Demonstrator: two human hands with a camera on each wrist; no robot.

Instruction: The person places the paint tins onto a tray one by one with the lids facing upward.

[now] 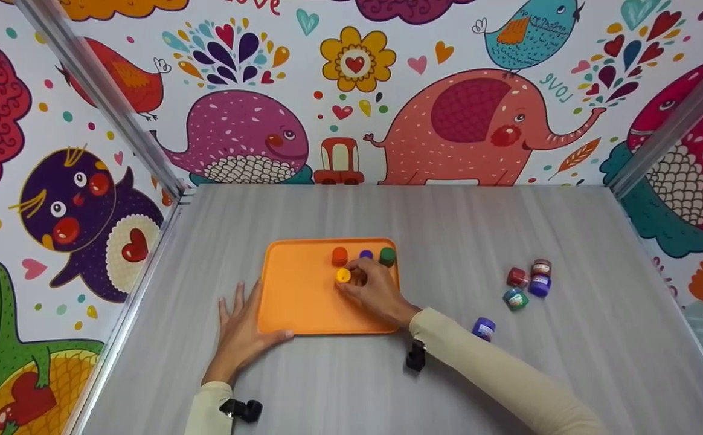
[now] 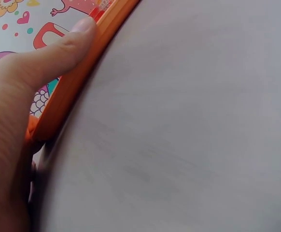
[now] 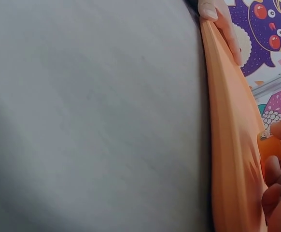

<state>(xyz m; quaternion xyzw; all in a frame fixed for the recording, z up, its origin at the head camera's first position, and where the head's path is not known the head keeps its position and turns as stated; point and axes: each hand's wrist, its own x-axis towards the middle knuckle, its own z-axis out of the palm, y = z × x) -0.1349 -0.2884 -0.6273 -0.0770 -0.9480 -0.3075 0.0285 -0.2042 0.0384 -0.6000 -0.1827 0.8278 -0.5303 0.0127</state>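
An orange tray [image 1: 303,296] lies on the table. My left hand [image 1: 241,338] rests at its front left corner, the thumb [image 2: 68,48] over the front rim and straight, spread fingers along the left side. Over the tray's right half, my right hand [image 1: 378,290] pinches a small yellow paint jar [image 1: 343,276] between thumb and fingers; the right wrist view shows this yellow jar [image 3: 271,147] partly covered by fingers. Behind it in the tray stand an orange-red jar [image 1: 340,257], a blue jar [image 1: 366,255] partly hidden by the hand, and a green jar [image 1: 387,257].
Right of the tray, a purple-blue jar [image 1: 484,328] lies near my right sleeve. Farther right lie a dark red jar [image 1: 517,277], a brown jar [image 1: 541,267], a blue jar [image 1: 540,285] and a green jar [image 1: 515,298]. Printed walls border the grey table [image 1: 339,386].
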